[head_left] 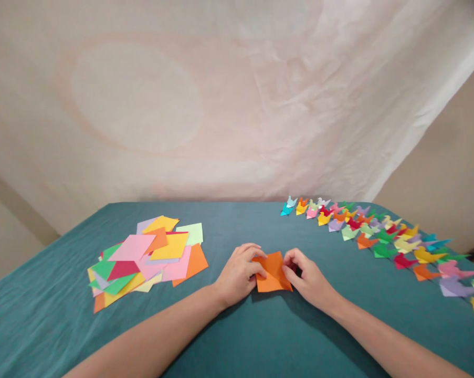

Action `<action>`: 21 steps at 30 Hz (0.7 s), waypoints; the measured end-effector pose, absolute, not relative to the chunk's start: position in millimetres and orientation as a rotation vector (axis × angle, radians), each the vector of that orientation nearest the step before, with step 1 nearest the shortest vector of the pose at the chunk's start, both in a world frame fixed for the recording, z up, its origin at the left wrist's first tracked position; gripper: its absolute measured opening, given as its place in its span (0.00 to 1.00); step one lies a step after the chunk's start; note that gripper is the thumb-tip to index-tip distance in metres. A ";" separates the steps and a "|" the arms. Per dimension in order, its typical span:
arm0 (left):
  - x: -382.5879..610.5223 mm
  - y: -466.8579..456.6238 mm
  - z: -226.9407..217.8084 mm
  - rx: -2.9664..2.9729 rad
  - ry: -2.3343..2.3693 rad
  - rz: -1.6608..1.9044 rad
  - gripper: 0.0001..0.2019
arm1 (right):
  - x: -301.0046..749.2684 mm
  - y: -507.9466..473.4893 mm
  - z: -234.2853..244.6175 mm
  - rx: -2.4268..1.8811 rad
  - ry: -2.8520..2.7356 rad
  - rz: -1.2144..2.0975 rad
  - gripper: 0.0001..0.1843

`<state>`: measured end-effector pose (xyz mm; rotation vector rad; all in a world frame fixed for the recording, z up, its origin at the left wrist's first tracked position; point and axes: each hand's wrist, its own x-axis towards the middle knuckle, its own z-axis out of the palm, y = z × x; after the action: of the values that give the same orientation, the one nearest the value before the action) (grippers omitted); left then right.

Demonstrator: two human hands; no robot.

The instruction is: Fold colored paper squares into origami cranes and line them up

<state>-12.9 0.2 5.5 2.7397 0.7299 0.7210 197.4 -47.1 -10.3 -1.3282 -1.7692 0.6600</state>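
Note:
An orange sheet of origami paper (pixel 274 274) is held between my two hands, just over the teal tablecloth (pixel 237 336). Creases show across it, and its surface bends slightly. My left hand (pixel 242 273) grips the left edge, thumb and fingers curled round it. At the right edge, my right hand (pixel 303 273) pinches the paper between thumb and forefinger.
A loose pile of coloured paper squares (pixel 132 247) lies to the left. Along the right side stand rows of small folded paper birds (pixel 386 236) in many colours. A pale cloth (pixel 221 105) hangs behind the table.

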 end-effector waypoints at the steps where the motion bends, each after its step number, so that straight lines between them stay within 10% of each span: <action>1: -12.9 0.5 5.2 2.733 0.740 0.736 0.11 | 197.8 -46.9 -10.3 -1.329 -1.781 0.644 0.04; 21: -13.2 -4.4 8.7 2.800 0.802 0.517 0.09 | 203.9 -45.1 -12.9 -1.425 -1.918 0.444 0.14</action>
<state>-13.2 -4.4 8.7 2.7997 0.8020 0.5172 203.9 -45.1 -12.9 -1.4251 -1.9181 0.4444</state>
